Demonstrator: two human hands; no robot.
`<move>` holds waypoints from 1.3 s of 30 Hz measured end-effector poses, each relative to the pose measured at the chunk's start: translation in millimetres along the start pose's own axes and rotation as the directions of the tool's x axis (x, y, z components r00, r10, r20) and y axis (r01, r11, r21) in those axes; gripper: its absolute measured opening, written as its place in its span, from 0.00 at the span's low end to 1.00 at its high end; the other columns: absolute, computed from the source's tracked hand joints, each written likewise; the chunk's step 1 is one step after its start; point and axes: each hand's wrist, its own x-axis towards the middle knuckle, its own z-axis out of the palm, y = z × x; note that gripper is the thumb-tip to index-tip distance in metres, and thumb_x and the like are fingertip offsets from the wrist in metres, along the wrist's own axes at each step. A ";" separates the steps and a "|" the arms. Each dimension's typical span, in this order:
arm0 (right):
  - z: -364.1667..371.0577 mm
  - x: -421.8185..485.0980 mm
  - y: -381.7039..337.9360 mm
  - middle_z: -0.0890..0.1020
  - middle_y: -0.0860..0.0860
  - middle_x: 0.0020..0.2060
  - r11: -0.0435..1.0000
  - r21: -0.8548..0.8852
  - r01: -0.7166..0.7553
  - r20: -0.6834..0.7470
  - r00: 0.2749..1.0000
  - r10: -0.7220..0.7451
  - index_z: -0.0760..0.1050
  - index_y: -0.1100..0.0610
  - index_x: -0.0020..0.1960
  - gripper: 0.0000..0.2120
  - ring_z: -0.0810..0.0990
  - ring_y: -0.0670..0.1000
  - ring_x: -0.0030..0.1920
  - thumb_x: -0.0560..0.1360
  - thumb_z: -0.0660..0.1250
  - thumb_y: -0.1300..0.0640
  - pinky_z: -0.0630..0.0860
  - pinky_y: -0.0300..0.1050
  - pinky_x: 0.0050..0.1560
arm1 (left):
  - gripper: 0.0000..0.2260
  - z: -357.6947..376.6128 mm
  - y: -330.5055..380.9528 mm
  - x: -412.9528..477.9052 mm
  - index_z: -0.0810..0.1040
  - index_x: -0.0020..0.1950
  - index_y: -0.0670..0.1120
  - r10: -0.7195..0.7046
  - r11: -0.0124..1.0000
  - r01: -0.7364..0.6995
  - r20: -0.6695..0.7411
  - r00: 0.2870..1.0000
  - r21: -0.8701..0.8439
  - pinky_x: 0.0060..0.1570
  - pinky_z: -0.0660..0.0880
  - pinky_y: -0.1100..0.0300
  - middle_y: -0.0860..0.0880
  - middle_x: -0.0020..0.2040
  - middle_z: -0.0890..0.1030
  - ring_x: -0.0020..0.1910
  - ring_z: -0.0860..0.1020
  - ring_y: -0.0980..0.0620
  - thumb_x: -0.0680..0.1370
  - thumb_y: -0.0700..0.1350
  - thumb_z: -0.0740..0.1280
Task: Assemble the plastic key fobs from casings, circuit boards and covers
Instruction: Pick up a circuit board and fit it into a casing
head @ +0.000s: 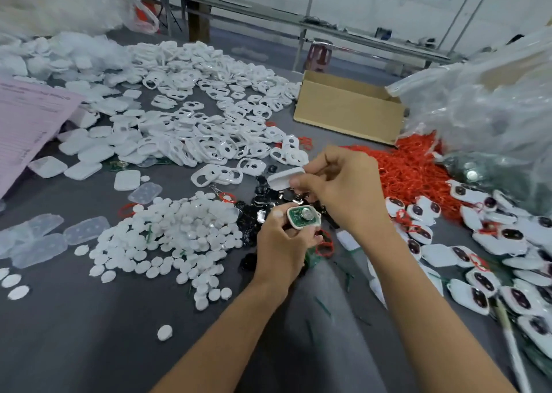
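My left hand (283, 243) grips a white fob casing (303, 218) with a green circuit board and a round coin cell showing inside it. Just above it, my right hand (343, 189) pinches a white cover (283, 177) by its edge, tilted and apart from the casing. Both hands hover over a small heap of black parts (257, 210) at the middle of the grey table.
White casing frames (209, 117) are heaped behind, white round buttons (173, 237) to the left, clear pads (44, 243) far left. Red rings (412, 165) and finished fobs (493, 261) lie on the right, beside a cardboard box (349, 109) and plastic bags (493, 100). Pink paper (27, 123) lies at the left.
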 end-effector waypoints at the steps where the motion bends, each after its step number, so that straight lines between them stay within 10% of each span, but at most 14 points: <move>1: -4.9 -3.4 5.6 0.81 0.49 0.26 1.000 -0.007 -0.007 -0.024 1.000 0.006 0.74 0.54 0.32 0.13 0.80 0.47 0.25 0.65 0.78 0.63 0.76 0.40 0.29 | 0.13 -0.9 -4.4 3.1 0.75 0.52 0.44 0.000 1.000 0.000 -0.025 1.000 -0.022 0.45 0.81 0.56 0.42 0.49 0.82 0.47 0.83 0.46 0.75 0.28 0.66; 19: -28.4 -12.9 78.4 0.85 0.55 0.39 0.933 0.339 -0.123 -0.073 0.985 0.157 0.78 0.55 0.39 0.07 0.83 0.49 0.39 0.67 0.76 0.63 0.79 0.44 0.47 | 0.14 -1.4 -11.6 7.7 0.76 0.54 0.44 -0.028 0.996 0.029 0.016 0.999 -0.085 0.41 0.80 0.62 0.41 0.53 0.82 0.50 0.83 0.44 0.73 0.28 0.69; 25: -27.1 -13.7 101.9 0.84 0.52 0.37 0.961 -0.056 -0.269 -0.013 0.963 0.269 0.82 0.56 0.49 0.13 0.81 0.46 0.36 0.66 0.77 0.64 0.77 0.43 0.44 | 0.15 -2.9 -11.4 8.1 0.76 0.56 0.42 -0.040 0.996 0.041 0.014 0.999 -0.077 0.42 0.80 0.61 0.40 0.55 0.81 0.50 0.83 0.44 0.74 0.27 0.66; 31: -27.5 -11.0 104.6 0.84 0.54 0.53 0.899 -0.425 -0.105 0.104 0.981 0.163 0.81 0.57 0.58 0.23 0.81 0.52 0.50 0.64 0.79 0.58 0.74 0.42 0.57 | 0.17 -4.4 -9.3 7.1 0.74 0.61 0.37 -0.045 0.996 0.046 0.022 0.999 -0.080 0.46 0.82 0.58 0.39 0.56 0.80 0.52 0.83 0.42 0.75 0.26 0.66; 39: -37.0 -10.7 103.6 0.81 0.54 0.49 0.880 -0.472 0.053 0.099 0.995 -0.007 0.81 0.56 0.57 0.18 0.78 0.55 0.49 0.68 0.76 0.57 0.73 0.47 0.50 | 0.17 -5.1 -8.6 7.1 0.76 0.60 0.40 -0.061 0.995 0.063 0.039 0.997 -0.072 0.47 0.81 0.58 0.40 0.56 0.81 0.53 0.82 0.42 0.74 0.26 0.66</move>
